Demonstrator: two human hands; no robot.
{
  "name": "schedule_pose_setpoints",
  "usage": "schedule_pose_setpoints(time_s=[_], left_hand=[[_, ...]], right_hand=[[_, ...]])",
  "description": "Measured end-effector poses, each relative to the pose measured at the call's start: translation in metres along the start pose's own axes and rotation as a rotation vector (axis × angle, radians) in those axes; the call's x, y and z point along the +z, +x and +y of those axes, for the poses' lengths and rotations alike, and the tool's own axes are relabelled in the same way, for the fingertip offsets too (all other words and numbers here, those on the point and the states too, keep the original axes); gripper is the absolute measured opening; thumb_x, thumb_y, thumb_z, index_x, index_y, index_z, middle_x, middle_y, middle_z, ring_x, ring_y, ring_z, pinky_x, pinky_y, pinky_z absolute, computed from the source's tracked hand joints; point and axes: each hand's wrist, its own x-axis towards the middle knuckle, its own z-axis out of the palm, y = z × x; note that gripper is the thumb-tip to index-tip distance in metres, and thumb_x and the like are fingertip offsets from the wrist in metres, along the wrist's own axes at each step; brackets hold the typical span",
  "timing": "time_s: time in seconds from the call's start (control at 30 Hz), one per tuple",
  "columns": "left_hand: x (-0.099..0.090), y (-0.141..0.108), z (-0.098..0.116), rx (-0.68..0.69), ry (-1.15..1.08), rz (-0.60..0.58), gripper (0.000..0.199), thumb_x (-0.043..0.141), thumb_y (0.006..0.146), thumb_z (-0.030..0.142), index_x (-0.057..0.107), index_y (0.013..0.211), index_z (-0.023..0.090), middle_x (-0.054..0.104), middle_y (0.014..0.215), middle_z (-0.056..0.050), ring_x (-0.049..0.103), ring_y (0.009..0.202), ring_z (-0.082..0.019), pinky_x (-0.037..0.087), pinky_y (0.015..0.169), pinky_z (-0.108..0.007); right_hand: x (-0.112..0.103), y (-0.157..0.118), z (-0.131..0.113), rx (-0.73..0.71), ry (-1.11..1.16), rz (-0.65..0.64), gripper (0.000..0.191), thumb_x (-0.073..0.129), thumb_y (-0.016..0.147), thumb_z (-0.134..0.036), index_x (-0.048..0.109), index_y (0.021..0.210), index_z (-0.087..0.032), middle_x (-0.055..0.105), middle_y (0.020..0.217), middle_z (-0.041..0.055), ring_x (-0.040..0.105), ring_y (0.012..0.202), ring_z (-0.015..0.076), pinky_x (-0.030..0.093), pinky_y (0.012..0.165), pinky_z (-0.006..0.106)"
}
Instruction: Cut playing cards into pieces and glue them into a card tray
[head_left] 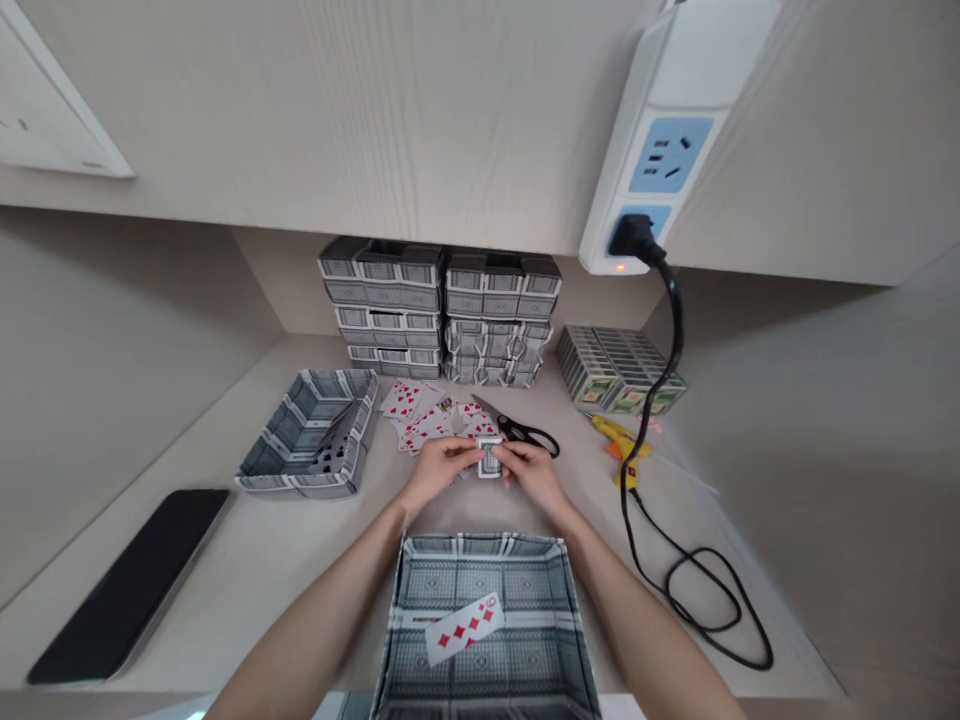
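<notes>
Hands meet over a pale worktop (262,545), the left hand (439,470) and right hand (536,475) pinching opposite edges of a small playing card (490,459), its patterned back and white border turned up between the thumbs. Below it, between the forearms, sits an open box (529,595) walled in grey card backs; on its floor lies a diamond card (452,638) marked with a red numeral that could be read as 9 or 6. Loose face-up cards (424,425), many showing red pips, spread just behind the hands and run partly beneath them, while black-handled scissors (525,432) lie close beyond the right hand. At left, a card-built tray (300,487) holds more cards, near a dark phone-like slab (127,585). Two stacks of similar boxes, a left stack (394,322) and a right stack (501,330), stand against the back wall, with card packs (622,375) beside them, their printing too small to read. From a white power strip (686,85) with blue sockets and a lit orange indicator, a black cable (677,325) drops across the view of the packs and a yellow glue gun (621,437), then loops on the worktop.
</notes>
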Motion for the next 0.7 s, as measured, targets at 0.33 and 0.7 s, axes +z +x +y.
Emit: schedule_pose_setpoints(time_s=[0.33, 0.7], left_hand=[[0.002, 0.0, -0.001, -0.119, -0.249, -0.007, 0.031, 0.077, 0.049, 0.029, 0.064, 0.071, 0.012, 0.067, 0.066, -0.002, 0.061, 0.06, -0.013, 0.05, 0.065, -0.027], [0.001, -0.002, 0.008, -0.151, -0.271, 0.014, 0.031, 0.079, 0.042, 0.028, 0.066, 0.066, 0.013, 0.065, 0.061, 0.001, 0.057, 0.055, -0.01, 0.047, 0.058, -0.022]], right_hand=[[0.002, -0.001, 0.0, 0.033, -0.005, 0.045, 0.033, 0.067, 0.062, -0.048, 0.061, 0.067, -0.015, 0.049, 0.041, -0.0053, 0.043, 0.036, 0.0086, 0.032, 0.042, 0.022], [0.004, -0.004, -0.004, 0.049, 0.006, 0.024, 0.032, 0.066, 0.063, -0.047, 0.057, 0.062, -0.016, 0.05, 0.042, -0.005, 0.044, 0.036, 0.0089, 0.033, 0.044, 0.022]])
